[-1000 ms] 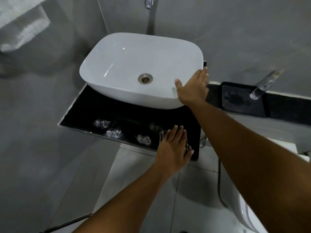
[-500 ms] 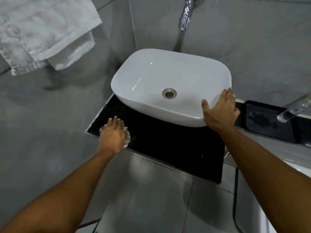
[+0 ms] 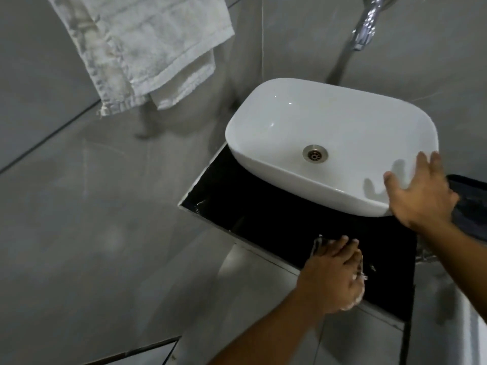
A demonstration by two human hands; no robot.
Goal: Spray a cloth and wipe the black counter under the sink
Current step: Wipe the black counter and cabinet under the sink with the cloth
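The black counter [image 3: 263, 219] lies under a white basin sink [image 3: 329, 127]. My left hand [image 3: 332, 275] presses flat on a pale cloth [image 3: 354, 301] at the counter's front edge, right of its middle. Only the cloth's edges show around my fingers and palm. My right hand [image 3: 421, 198] rests with spread fingers on the sink's right front rim and holds nothing. No spray bottle is in view.
A white towel [image 3: 147, 48] hangs on the grey wall at upper left. A chrome tap [image 3: 366, 25] sticks out above the sink. A black tray [image 3: 469, 206] sits to the right, behind my right hand. Grey tiled floor lies below the counter.
My left hand has slid with the cloth from the counter's left end rightward along the front edge. My right hand stays on the sink rim. The view has swung left.
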